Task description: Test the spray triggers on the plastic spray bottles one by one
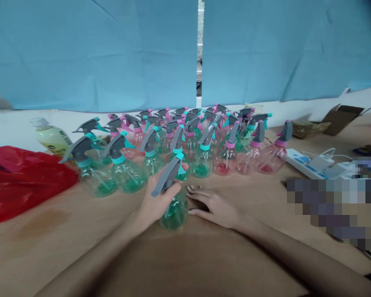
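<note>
My left hand [156, 198] is wrapped round the neck of a green spray bottle [174, 212] with a grey trigger head, which stands on the brown table [80, 243] close in front of me. A fingertip rests near the teal nozzle. My right hand [213, 204] lies flat on the table just right of that bottle, fingers stretched out and touching its base. Behind stand several more spray bottles: green ones [126, 175] to the left, pink ones [266, 159] to the right.
A red plastic bag [21, 181] lies at the left edge. A pale drink bottle [51, 138] stands behind it. A white power strip [309, 163] with cables and an open cardboard box [340, 117] sit at the right. A blue curtain hangs behind.
</note>
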Tool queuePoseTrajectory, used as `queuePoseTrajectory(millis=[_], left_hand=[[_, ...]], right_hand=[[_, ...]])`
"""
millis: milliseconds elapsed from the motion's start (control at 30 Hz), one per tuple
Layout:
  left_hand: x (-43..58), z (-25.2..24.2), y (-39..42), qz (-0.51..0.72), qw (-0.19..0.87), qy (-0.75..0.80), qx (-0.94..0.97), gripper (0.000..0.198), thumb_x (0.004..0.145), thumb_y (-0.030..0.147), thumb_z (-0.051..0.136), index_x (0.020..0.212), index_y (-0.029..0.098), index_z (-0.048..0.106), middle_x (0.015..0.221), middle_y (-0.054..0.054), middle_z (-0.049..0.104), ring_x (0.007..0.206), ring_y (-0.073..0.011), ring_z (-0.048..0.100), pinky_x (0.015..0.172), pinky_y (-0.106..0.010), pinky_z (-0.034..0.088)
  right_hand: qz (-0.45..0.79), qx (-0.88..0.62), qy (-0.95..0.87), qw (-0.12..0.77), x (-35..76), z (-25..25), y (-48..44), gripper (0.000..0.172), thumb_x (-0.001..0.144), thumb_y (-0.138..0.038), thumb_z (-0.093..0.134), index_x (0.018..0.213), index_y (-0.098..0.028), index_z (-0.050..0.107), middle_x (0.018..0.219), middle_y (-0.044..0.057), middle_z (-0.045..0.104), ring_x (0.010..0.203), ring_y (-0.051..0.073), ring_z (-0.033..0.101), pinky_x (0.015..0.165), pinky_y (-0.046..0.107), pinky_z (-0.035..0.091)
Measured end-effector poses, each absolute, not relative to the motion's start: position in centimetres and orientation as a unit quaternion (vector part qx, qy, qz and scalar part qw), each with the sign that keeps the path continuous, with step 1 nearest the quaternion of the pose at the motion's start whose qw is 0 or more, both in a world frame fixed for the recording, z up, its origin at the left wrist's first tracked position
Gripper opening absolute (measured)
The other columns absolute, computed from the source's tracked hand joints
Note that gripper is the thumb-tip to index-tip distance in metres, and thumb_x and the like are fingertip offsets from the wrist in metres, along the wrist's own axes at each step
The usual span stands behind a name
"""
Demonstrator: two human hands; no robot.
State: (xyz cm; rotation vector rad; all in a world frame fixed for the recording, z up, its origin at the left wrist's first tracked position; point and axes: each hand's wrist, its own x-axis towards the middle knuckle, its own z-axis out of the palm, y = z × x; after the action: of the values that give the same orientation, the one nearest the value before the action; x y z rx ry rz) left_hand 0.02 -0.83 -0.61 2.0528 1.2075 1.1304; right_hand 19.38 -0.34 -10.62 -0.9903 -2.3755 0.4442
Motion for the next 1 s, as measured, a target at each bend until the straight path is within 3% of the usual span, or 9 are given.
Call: queuePoseTrajectory(millis=[400, 733, 1000], left_hand=[[-0.08, -0.79, -0.84, 0.429, 0.240, 0.455, 0.742, 0.010, 0.074, 0.021, 0.049, 0.077, 0.022, 0.059, 0.063, 0.003, 0.056, 0.056, -0.0139, 0.051, 0.056, -0.026, 0.043], [-0.42, -1.04, -0.44, 0.430, 0.247, 0.446, 0.745, 0.016, 0.075, 0.025, 0.049, 0.083, 0.021, 0.062, 0.062, 0.003, 0.056, 0.057, -0.0142, 0.053, 0.056, -0.027, 0.044], [-0.55, -1.35, -0.09, 0.432, 0.276, 0.428, 0.744, 0.016, 0.074, 0.020, 0.050, 0.085, 0.020, 0.063, 0.080, 0.000, 0.064, 0.074, -0.0160, 0.059, 0.072, -0.030, 0.048]], right_hand=[[0.166, -0.363, -0.878, 0.265, 19.40, -10.76, -0.26, 0.058, 0.086, -0.054, 0.045, 0.132, -0.019, 0.045, 0.138, 0.009, 0.045, 0.130, 0.022, 0.037, 0.108, 0.043, 0.031], [0.164, -0.361, -0.879, 0.265, 19.34, -10.89, -0.14, 0.057, 0.086, -0.052, 0.045, 0.132, -0.017, 0.045, 0.137, 0.010, 0.046, 0.129, 0.022, 0.039, 0.108, 0.043, 0.031], [0.169, -0.366, -0.877, 0.263, 19.39, -10.80, -0.21, 0.058, 0.086, -0.052, 0.047, 0.133, -0.018, 0.044, 0.137, 0.010, 0.046, 0.129, 0.022, 0.038, 0.107, 0.044, 0.032]])
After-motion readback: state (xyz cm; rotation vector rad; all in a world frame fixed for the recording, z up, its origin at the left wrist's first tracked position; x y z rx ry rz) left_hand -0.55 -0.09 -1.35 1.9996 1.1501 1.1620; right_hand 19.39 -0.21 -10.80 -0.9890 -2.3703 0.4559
